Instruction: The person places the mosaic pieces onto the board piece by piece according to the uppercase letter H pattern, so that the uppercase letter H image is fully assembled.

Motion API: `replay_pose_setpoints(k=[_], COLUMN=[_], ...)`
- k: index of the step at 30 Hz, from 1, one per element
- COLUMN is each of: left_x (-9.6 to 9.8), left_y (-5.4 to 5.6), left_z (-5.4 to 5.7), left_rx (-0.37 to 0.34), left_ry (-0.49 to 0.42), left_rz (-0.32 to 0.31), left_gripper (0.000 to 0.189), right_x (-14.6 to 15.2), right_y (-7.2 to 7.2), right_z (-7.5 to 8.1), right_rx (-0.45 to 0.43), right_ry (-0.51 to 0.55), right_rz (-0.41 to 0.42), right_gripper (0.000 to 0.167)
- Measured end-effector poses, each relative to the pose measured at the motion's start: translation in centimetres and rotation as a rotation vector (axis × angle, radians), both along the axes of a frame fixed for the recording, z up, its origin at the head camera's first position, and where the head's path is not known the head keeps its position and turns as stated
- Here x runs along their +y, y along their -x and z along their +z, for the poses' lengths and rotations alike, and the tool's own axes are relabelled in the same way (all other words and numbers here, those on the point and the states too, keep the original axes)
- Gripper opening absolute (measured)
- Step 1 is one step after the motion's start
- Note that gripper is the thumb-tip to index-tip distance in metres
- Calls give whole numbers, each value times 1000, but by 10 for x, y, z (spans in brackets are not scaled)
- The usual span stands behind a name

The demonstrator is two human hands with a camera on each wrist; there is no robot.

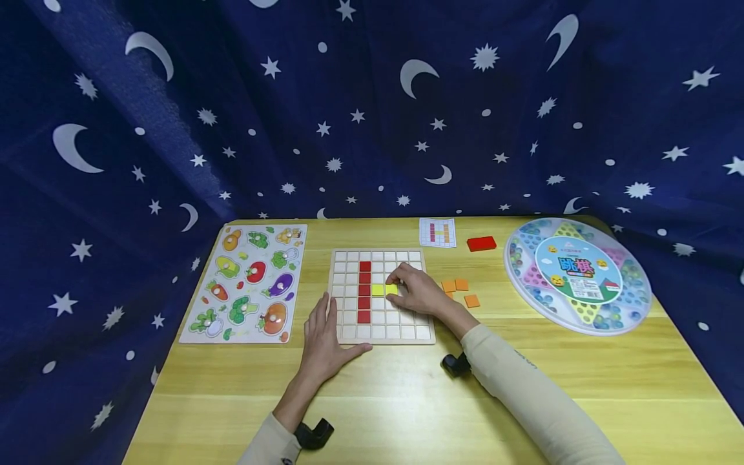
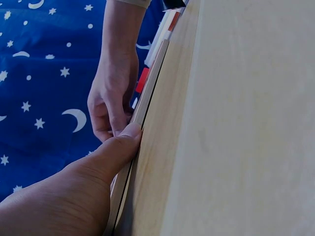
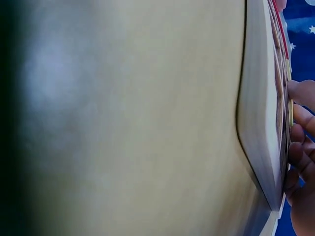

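A wooden grid board (image 1: 383,332) lies flat on the table, with a column of red tiles (image 1: 364,290) in its squares. One yellow tile (image 1: 378,290) sits to the right of the red column's middle tile. Just right of it, my right hand (image 1: 423,292) pinches another yellow tile (image 1: 391,289) between thumb and fingers, at the board's surface; the right wrist view shows that yellow tile (image 3: 291,113) edge-on. Spread wide, my left hand (image 1: 323,345) rests at the board's lower left corner, fingers along the left side. Its thumb (image 2: 129,132) touches the front edge.
Several orange tiles (image 1: 462,285) lie right of the board. Behind are a pattern card (image 1: 438,232) and a red block or stack (image 1: 481,243). A vegetable puzzle (image 1: 238,284) lies left, a round Chinese checkers set (image 1: 578,271) right. A starry curtain (image 1: 372,129) hangs behind the table.
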State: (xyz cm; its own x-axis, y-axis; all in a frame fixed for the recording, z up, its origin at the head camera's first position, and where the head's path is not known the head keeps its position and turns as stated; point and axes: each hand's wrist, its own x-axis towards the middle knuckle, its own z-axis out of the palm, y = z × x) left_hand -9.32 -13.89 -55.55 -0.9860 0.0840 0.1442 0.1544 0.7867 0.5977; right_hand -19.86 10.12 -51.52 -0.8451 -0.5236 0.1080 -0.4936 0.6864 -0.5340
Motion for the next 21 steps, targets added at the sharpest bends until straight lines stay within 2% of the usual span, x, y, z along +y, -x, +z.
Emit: replay_pose_setpoints(k=[6,13,16,21], left_x=[0,1,1,0], left_y=[0,-1,-1,0], left_z=[0,1,2,1], left_rx=[3,39,43,36], left_ry=[-1,1,-1,-14], left_rz=[2,1,-1,-7], left_gripper=[126,124,125,126], right_x=[0,13,26,52], right_y=[0,-2,-4,-10], right_z=[0,4,5,5], right_rx=[-10,-118,-102,-61], right_ry=[8,226,277,279], right_rz=[3,-30,-54,-83], right_gripper=[30,28,26,25])
